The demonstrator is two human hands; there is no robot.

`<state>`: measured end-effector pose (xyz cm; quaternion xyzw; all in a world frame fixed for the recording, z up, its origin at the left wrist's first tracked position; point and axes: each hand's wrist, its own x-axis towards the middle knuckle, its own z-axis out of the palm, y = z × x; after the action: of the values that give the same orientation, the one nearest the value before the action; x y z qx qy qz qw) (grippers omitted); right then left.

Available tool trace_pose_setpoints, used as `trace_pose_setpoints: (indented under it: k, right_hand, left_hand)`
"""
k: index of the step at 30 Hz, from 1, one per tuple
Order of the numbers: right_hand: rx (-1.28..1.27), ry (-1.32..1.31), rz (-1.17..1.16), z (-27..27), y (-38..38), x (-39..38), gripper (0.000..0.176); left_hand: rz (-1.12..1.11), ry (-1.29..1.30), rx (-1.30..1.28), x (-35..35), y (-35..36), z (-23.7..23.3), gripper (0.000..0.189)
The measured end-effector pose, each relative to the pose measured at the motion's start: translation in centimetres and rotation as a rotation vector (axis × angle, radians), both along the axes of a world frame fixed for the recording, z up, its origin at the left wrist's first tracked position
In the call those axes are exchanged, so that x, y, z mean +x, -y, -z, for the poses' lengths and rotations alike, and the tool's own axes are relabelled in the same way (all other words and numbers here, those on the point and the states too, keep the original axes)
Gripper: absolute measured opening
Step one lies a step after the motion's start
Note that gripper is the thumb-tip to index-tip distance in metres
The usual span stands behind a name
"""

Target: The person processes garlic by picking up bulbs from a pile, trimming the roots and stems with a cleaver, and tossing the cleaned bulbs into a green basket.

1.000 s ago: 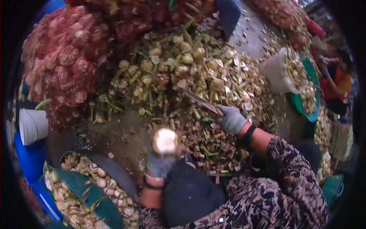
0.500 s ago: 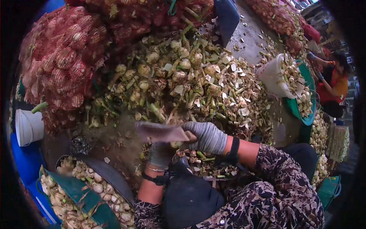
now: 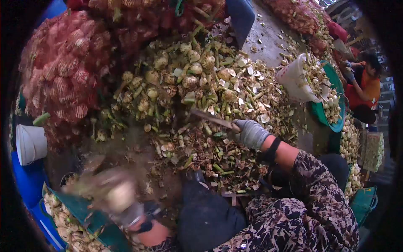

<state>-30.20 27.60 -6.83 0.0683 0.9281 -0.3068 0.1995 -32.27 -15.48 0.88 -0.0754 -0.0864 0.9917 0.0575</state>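
My right hand, in a grey knit glove, grips the handle of a broad-bladed knife. Its blade points left, seen nearly edge-on, above a heap of garlic bulbs, stems and trimmings. At lower left, my gloved left hand is smeared by motion. A pale garlic bulb shows at its fingers, with blurred brown strands beside it. Below that hand stands a green tub, with trimmed garlic to its left.
Red mesh sacks of garlic stand at the back left. A white bucket is at far left. At right, a tilted white bucket rests by a green basin. Another person works at far right.
My left hand has swung from under the blade down to the left, with the pale bulb at its fingers. My right hand moved right and slightly up, and the blade turned edge-on.
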Motion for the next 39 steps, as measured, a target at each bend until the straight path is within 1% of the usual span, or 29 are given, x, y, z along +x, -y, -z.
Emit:
trace_pose_setpoints:
  k: [2, 3, 5, 7, 9, 10, 12, 13, 14, 15, 17, 19, 20, 21, 22, 24, 26, 27, 28, 29, 30, 31, 32, 33, 35, 36, 37, 38, 39]
  right_hand:
    - [-0.035, -0.04, 0.02, -0.4, -0.3, 0.9, 0.023]
    - [-0.04, -0.049, 0.019, -0.2, -0.1, 0.9, 0.023]
    - [-0.12, 0.003, 0.111, 0.2, 0.2, 1.2, 0.025]
    - [-0.104, -0.024, 0.099, 0.0, 0.3, 1.4, 0.027]
    - [-0.087, -0.019, 0.077, -0.8, 0.4, 1.2, 0.031]
    - [-0.08, -0.013, 0.081, -0.9, 0.3, 1.2, 0.031]
    - [-0.015, 0.01, 0.092, -1.0, -0.1, 1.5, 0.03]
    - [-0.067, 0.017, 0.112, -0.8, -0.5, 1.6, 0.029]
    - [-0.066, 0.02, 0.113, -0.6, -0.6, 1.7, 0.029]
    - [-0.069, 0.027, 0.128, -0.2, -0.8, 1.6, 0.029]
    - [-0.054, 0.027, 0.12, 0.5, -1.2, 1.7, 0.03]
    - [-0.048, 0.013, 0.104, 0.7, -1.2, 1.4, 0.029]
    - [-0.04, -0.01, 0.087, 0.8, -1.0, 1.2, 0.029]
    - [-0.064, -0.044, 0.073, 0.8, -0.8, 1.0, 0.03]
    - [-0.068, -0.048, 0.068, 0.8, -0.8, 0.7, 0.03]
    - [-0.074, 0.001, 0.094, 0.3, -0.6, 0.3, 0.032]
    - [-0.119, 0.058, 0.169, -0.1, -1.1, 1.0, 0.032]
    - [-0.135, 0.048, 0.202, 0.3, -1.4, 1.3, 0.032]
    - [-0.152, 0.029, 0.226, 0.5, -1.8, 1.1, 0.032]
    - [-0.106, 0.057, 0.243, -1.0, -1.8, 0.6, 0.033]
    - [-0.102, 0.05, 0.241, -0.6, -2.2, 0.8, 0.033]
    - [-0.106, 0.005, 0.242, 0.3, -2.8, 1.2, 0.033]
    - [-0.109, -0.038, 0.246, 0.3, -3.2, 1.3, 0.034]
    - [-0.067, 0.016, 0.268, 0.0, -3.6, 1.5, 0.035]
    - [-0.058, -0.003, 0.301, 1.1, -4.8, 1.9, 0.035]
    - [-0.059, -0.021, 0.331, 1.6, -5.3, 2.1, 0.034]
    - [-0.065, -0.033, 0.364, 0.9, -5.5, 2.1, 0.032]
    - [-0.067, -0.037, 0.371, 1.4, -6.1, 2.3, 0.032]
    - [-0.144, -0.098, 0.438, 2.0, -6.6, 2.7, 0.03]
  left_hand:
    - [-0.101, -0.428, -0.026, -0.3, 3.5, -7.1, 0.031]
    - [-0.101, -0.438, -0.031, -0.6, 3.4, -7.6, 0.031]
    - [-0.143, -0.611, -0.003, -1.8, 2.5, -8.4, 0.031]
    - [-0.071, -0.535, -0.508, -4.3, -2.5, -6.3, 0.033]
    - [0.192, -0.146, -0.816, -5.0, -7.1, -1.6, 0.027]
    - [0.198, -0.142, -0.808, -5.5, -8.7, 2.9, 0.027]
    - [0.637, -0.231, -1.754, -6.2, -12.0, 14.4, 0.041]
    - [0.674, -0.491, -2.147, -6.4, -13.4, 20.2, 0.049]
    - [0.676, -0.784, -2.532, -6.7, -14.1, 23.7, 0.06]
    - [0.675, -0.784, -2.533, -6.0, -15.2, 23.3, 0.06]
    - [0.124, -1.122, -2.928, -2.3, -18.9, 21.8, 0.057]
    - [0.526, -1.45, -2.52, -0.2, -19.3, 22.9, 0.059]
    - [0.841, -1.531, -2.259, 0.2, -19.9, 19.2, 0.052]
    - [1.04, -1.63, -1.947, 1.9, -20.3, 21.8, 0.049]
    - [0.842, -1.65, -1.815, 3.8, -19.6, 20.1, 0.044]
    - [1.052, -1.378, -1.652, 5.1, -18.8, 17.7, 0.042]
    - [0.871, -1.367, -2.063, 1.6, -19.7, 16.0, 0.054]
    - [0.954, -0.911, -1.583, 0.2, -19.6, 19.0, 0.066]
    - [0.725, -0.832, -1.698, -1.2, -20.0, 18.1, 0.069]
    - [0.49, -0.749, -1.797, -2.7, -20.5, 17.0, 0.072]
    - [0.482, -0.752, -1.795, -4.4, -21.1, 18.5, 0.072]
    - [0.434, -0.702, -1.971, -6.1, -21.9, 21.3, 0.072]
    - [0.383, -0.647, -2.142, -7.2, -23.0, 21.1, 0.073]
    - [0.385, -0.656, -2.134, -7.2, -24.1, 20.8, 0.073]
    - [1.264, -0.258, -1.894, -6.5, -26.9, 19.1, 0.073]
    - [1.268, -0.269, -1.896, -5.3, -26.8, 18.2, 0.073]
    - [0.858, -0.813, -2.352, -3.0, -25.9, 17.5, 0.071]
    - [0.275, -1.379, -2.656, -1.6, -25.3, 17.2, 0.068]
    - [0.273, -1.39, -2.654, -1.7, -24.5, 17.6, 0.068]
